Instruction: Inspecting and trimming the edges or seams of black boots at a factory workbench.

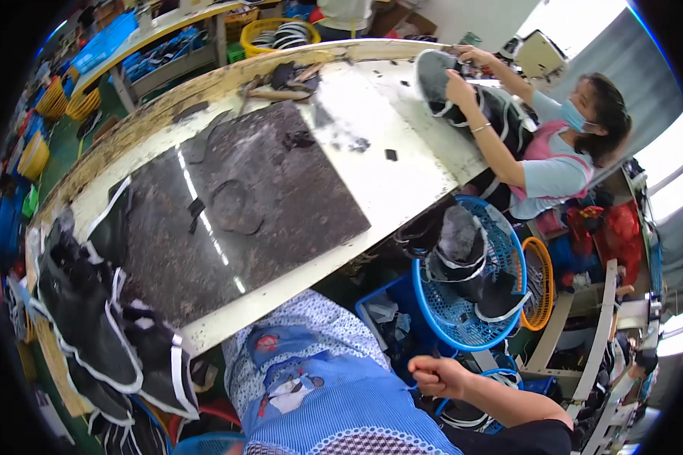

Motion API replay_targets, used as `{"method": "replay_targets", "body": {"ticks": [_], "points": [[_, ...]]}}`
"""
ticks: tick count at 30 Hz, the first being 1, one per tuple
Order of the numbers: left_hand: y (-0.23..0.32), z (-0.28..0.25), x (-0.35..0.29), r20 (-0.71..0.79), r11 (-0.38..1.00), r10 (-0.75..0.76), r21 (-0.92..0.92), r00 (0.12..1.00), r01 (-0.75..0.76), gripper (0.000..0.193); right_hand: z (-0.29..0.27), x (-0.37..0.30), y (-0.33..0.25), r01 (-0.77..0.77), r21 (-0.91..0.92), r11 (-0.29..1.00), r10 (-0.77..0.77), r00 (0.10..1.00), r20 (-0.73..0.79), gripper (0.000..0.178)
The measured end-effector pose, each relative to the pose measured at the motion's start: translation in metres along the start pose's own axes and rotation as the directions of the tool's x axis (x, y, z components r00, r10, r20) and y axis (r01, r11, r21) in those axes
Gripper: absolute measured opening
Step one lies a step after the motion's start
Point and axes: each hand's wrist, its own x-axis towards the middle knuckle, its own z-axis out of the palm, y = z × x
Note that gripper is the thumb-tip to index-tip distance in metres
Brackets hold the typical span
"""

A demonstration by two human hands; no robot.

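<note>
My right hand (438, 377) is in front of the blue apron (334, 402), below the table edge. Its fingers are curled closed; whatever they hold, if anything, cannot be made out. Of my left arm, only a small skin-coloured patch shows at the lower edge, with its fingers hidden. A worn dark board (281, 182) lies on the white table (402, 174), bearing thin black scraps. Black pieces with white edging (91, 318) are heaped over the table's left end. The blue basket (425, 303) beyond my right hand contains similar grey and black pieces.
At the far right, a masked co-worker (554, 144) holds a grey, white-edged piece (434, 80) over the table. An orange basket (550, 303) stands beside the blue one. Scraps and a wooden-looking tool (277, 95) lie along the far table edge. A yellow basket (250, 34) stands behind.
</note>
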Motion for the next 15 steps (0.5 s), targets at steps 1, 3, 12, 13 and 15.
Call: {"method": "replay_targets", "body": {"ticks": [1,3,12,13,15], "points": [[-0.005,-0.006,-0.022,-0.016,0.999,-0.022,-0.038,1.0,0.021,0.032,0.029,0.001,-0.01,0.041,-0.089,0.995,-0.035,0.997,0.073,0.022],[0.02,0.039,-0.067,-0.04,0.977,-0.013,-0.215,0.999,0.004,0.032,0.062,0.001,-0.035,0.282,-0.11,0.953,-0.255,0.945,0.206,0.025],[0.037,0.129,-0.014,0.164,0.936,0.327,0.077,0.931,-0.343,0.029,0.152,0.09,-0.049,0.397,-0.183,0.899,-0.277,0.841,0.465,0.019],[0.039,0.135,-0.011,0.166,0.933,0.36,-0.089,0.918,-0.35,0.033,0.157,0.093,-0.046,0.374,-0.196,0.906,-0.246,0.846,0.474,0.019],[0.043,0.141,-0.013,0.157,0.907,0.42,-0.121,0.894,-0.405,0.043,0.17,0.098,-0.04,0.202,-0.112,0.973,-0.12,0.856,0.502,0.026]]}}
